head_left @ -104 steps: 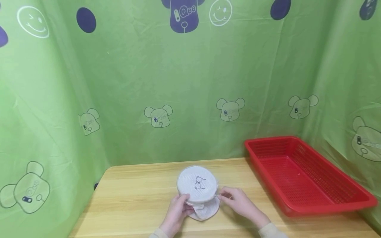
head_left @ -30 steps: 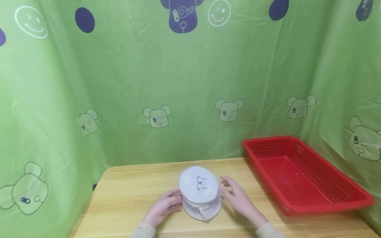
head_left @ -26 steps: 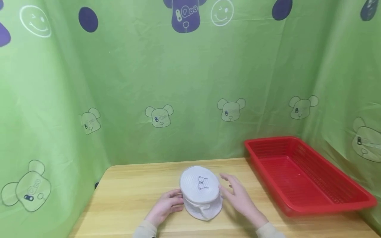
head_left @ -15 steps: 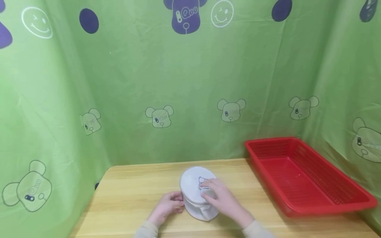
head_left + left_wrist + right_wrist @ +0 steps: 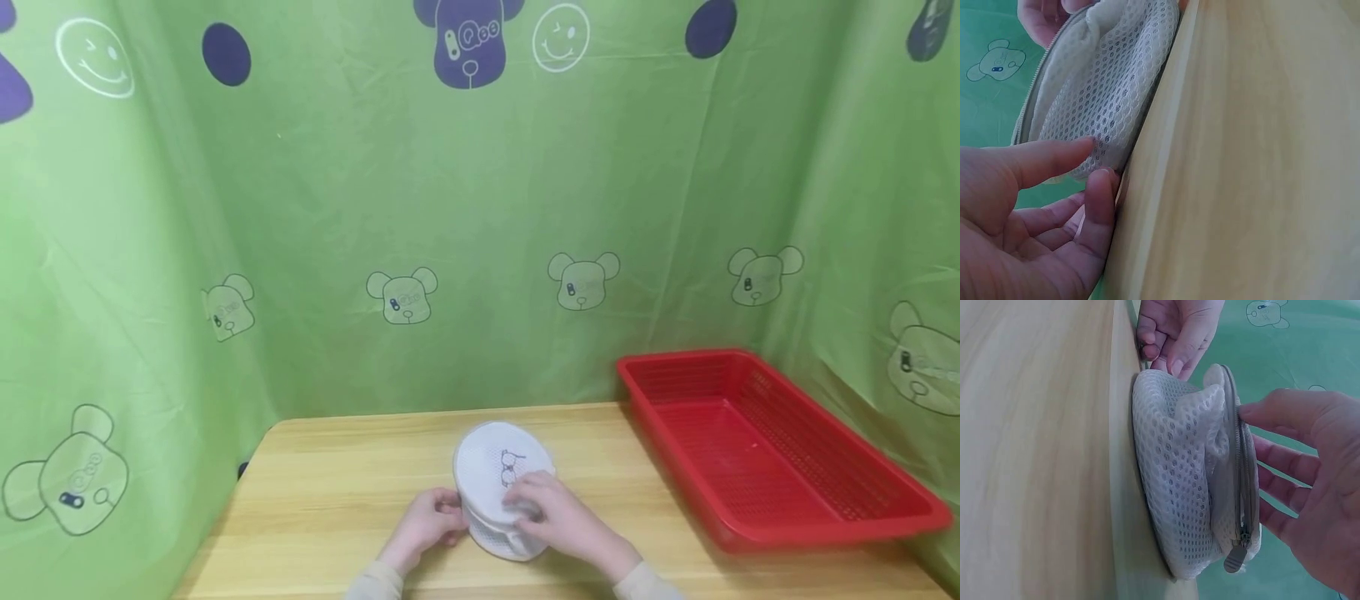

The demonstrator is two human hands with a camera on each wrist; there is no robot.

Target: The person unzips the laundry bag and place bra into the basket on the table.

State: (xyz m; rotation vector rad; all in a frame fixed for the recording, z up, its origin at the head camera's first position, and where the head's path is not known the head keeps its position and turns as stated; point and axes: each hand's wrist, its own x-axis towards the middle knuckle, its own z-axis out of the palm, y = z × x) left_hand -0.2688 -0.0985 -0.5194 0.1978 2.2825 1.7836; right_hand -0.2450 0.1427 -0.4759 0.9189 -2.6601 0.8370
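Observation:
A round white mesh laundry bag [image 5: 487, 467] stands on the table, a small glasses-like drawing on its top. Its grey zipper runs round the upper rim, and the zipper pull [image 5: 1235, 557] hangs at one end in the right wrist view. At the bag's left side my left hand [image 5: 429, 527] pinches the lower edge, thumb [image 5: 1079, 152] on the mesh and a fingertip at the base by the tabletop. My right hand [image 5: 558, 518] rests on the bag's top from the right, its thumb [image 5: 1272, 409] against the zippered rim.
A red plastic basket [image 5: 832, 529] with slotted walls stands on the table's right side. The light wooden table [image 5: 330, 500] ends at a green curtain [image 5: 480, 350] printed with bear heads, which also hangs at both sides.
My right hand has come from the bag's right edge onto its top and slid slightly toward the front. My left hand let go of the front rim and moved to the bag's lower left side.

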